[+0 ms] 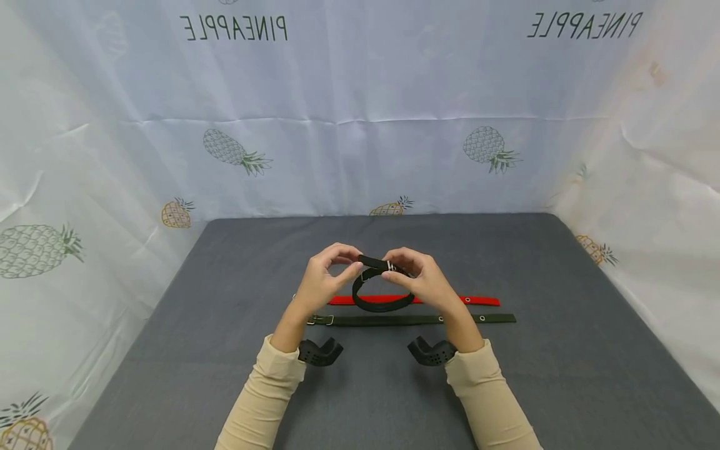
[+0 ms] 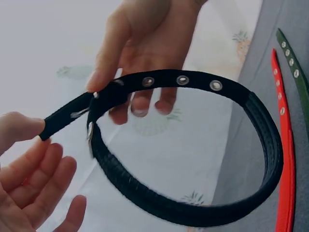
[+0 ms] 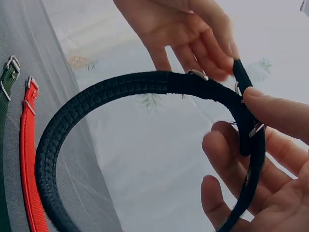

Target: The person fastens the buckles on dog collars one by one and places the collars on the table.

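Both hands hold a black collar (image 1: pixel 382 305) bent into a loop above the grey table (image 1: pixel 236 350). My left hand (image 1: pixel 350 264) pinches the strap's free tip (image 2: pixel 53 121) between thumb and fingers. My right hand (image 1: pixel 400 270) grips the loop at the metal buckle (image 3: pixel 254 129), thumb on top and fingers behind. The strap runs through the buckle, and its eyelets (image 2: pixel 182 80) show along the top. A red collar (image 1: pixel 478 300) and a dark green collar (image 1: pixel 394 320) lie flat and straight on the table just below the hands.
A white cloth with pineapple prints (image 1: pixel 360 125) walls the table at the back and on both sides. Black wrist mounts (image 1: pixel 319 353) (image 1: pixel 432 351) sit under both wrists. Bare grey surface spreads to the left, right and front of the collars.
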Action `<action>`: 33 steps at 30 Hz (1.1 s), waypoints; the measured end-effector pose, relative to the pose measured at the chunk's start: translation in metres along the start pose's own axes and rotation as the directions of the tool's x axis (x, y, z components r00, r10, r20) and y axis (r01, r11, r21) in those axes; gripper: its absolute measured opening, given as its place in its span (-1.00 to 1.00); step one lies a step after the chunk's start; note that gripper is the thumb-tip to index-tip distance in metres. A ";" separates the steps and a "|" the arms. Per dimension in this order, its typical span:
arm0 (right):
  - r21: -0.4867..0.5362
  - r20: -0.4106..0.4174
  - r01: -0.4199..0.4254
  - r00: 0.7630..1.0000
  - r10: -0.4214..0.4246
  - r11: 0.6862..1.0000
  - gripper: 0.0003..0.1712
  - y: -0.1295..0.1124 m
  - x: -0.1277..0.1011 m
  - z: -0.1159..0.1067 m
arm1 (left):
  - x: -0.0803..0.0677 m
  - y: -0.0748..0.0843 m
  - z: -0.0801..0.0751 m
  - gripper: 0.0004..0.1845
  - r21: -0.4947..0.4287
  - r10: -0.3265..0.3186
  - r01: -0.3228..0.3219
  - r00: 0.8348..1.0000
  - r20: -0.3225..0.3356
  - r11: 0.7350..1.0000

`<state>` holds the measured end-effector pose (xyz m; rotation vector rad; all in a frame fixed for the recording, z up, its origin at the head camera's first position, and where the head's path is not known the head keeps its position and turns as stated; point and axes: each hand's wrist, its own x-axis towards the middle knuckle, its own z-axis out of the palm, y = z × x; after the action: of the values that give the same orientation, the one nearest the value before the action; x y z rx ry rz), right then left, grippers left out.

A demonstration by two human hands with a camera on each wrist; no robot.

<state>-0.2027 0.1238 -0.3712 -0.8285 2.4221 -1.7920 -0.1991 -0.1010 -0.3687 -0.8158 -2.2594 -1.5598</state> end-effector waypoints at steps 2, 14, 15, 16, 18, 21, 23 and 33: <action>0.025 0.002 -0.007 1.000 0.007 1.000 -0.70 0.000 0.000 -0.002 | 0.000 0.001 -0.003 -0.83 -0.030 -0.014 0.013 1.000 -0.024 0.999; 0.080 0.046 0.038 0.998 -0.042 0.996 -0.76 -0.002 0.002 -0.004 | 0.002 0.003 -0.008 -0.81 -0.128 -0.054 0.045 0.996 -0.066 0.991; 0.078 0.047 0.041 0.998 -0.044 0.996 -0.76 -0.002 0.002 -0.004 | 0.002 0.003 -0.008 -0.81 -0.132 -0.060 0.051 0.996 -0.066 0.990; 0.076 0.048 0.046 0.998 -0.050 0.996 -0.76 -0.002 0.002 -0.003 | 0.002 0.003 -0.008 -0.80 -0.137 -0.066 0.056 0.996 -0.065 0.989; 0.079 0.046 0.054 0.997 -0.058 0.995 -0.76 -0.002 0.002 -0.002 | 0.001 0.003 -0.008 -0.78 -0.153 -0.079 0.069 0.995 -0.062 0.986; 0.089 0.037 0.057 0.997 -0.061 0.994 -0.75 -0.001 0.002 -0.001 | 0.000 0.002 -0.008 -0.75 -0.184 -0.101 0.090 0.993 -0.054 0.979; 0.095 0.028 0.052 0.998 -0.055 0.994 -0.74 -0.001 0.002 0.000 | 0.000 0.001 -0.008 -0.73 -0.199 -0.114 0.102 0.992 -0.048 0.975; 0.113 0.003 0.062 0.998 -0.062 0.992 -0.71 -0.001 0.001 0.003 | -0.001 -0.005 0.003 -0.72 -0.182 -0.145 0.148 0.989 0.028 0.972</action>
<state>-0.2026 0.1208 -0.3712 -0.9065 2.2900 -1.9244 -0.2007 -0.0996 -0.3738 -0.7215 -2.2558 -1.8567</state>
